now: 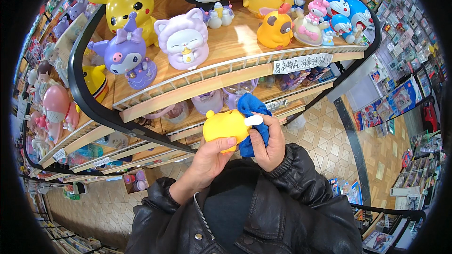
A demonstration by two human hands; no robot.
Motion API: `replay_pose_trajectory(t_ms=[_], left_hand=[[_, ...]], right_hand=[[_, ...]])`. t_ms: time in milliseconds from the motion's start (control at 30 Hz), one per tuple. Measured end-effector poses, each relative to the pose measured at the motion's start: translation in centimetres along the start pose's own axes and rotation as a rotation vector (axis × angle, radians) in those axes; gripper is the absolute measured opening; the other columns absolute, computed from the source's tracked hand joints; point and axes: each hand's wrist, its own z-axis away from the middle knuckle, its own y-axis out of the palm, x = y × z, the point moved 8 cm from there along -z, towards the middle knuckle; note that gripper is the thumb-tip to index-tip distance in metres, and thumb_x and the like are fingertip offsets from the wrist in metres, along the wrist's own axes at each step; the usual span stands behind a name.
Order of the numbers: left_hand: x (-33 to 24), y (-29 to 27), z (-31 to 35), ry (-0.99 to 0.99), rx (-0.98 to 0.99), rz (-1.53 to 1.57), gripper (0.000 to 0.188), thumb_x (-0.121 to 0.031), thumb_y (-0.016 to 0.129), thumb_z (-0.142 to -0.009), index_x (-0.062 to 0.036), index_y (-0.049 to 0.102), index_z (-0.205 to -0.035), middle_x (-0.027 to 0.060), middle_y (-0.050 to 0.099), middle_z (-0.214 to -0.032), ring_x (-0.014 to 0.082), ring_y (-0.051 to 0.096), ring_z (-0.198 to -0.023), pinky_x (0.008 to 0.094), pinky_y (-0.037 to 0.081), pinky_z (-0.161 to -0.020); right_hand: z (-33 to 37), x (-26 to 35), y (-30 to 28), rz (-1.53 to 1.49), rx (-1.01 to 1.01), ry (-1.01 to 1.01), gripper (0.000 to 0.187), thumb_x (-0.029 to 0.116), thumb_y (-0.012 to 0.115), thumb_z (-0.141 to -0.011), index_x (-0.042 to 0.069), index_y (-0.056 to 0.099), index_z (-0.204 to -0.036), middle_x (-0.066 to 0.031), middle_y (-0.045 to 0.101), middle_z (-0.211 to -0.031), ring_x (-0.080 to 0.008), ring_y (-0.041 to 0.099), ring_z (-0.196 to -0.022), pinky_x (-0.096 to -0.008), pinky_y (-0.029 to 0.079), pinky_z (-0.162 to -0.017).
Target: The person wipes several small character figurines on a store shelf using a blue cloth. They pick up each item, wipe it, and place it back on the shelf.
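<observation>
A: Taking the display shelf (230,40) as landmark, what is farthest left?

B: Left of it, a figure with a rounded pink top (57,99) stands on a neighbouring shelf. Then, at the left end of the landmark's railed top tier, a purple figure (123,61)

A: Any container near there?

B: Yes, an open cardboard box (151,178) on the floor, below the left part of the display shelf. Rounded purple and pink things lie in it, too small to name

A: And towards the middle?

B: The lower tier holds rounded lilac goods (207,101), partly see-through; I cannot tell what they contain

A: The hands?

B: In front of the display shelf, the left hand (210,158) grasps a yellow figure (220,128), thumb across it. The right hand (272,145) pinches a bunched blue cloth (253,104) against the figure's right side

A: Farther right?

B: The top tier's right half holds an orange figure (274,30), then clustered blue-and-white figures (341,11); right of the shelf hang packaged goods (405,47)
</observation>
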Motion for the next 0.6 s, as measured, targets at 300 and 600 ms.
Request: replay_pose_trajectory(t_ms=[300, 600], left_hand=[[0.6, 0.2, -0.1, -0.058, -0.005, 0.105, 0.053, -0.004, 0.071, -0.085, -0.0053, 0.05, -0.134, 0.0089, 0.062, -0.121, 0.0232, 0.059, -0.115, 0.0397, 0.048, -0.1], [1.9, 1.0, -0.6, -0.323, -0.022, 0.627, 0.071, -0.034, 0.076, -0.083, -0.0091, 0.043, -0.141, 0.0175, 0.046, -0.141, 0.0377, 0.043, -0.129, 0.0604, 0.035, -0.108]], right_hand=[[0.4, 0.1, -0.7, 0.03, -0.029, 0.024, 0.02, 0.008, 0.051, -0.1, -0.002, 0.057, -0.117, -0.0147, 0.066, -0.104, -0.0246, 0.065, -0.096, -0.0339, 0.049, -0.088], [-0.2, 0.6, -3.4, -0.145, -0.291, 0.008, 0.025, 0.016, 0.043, -0.104, 0.002, 0.065, -0.106, -0.0119, 0.061, -0.094, -0.02, 0.061, -0.083, -0.0318, 0.049, -0.076]])
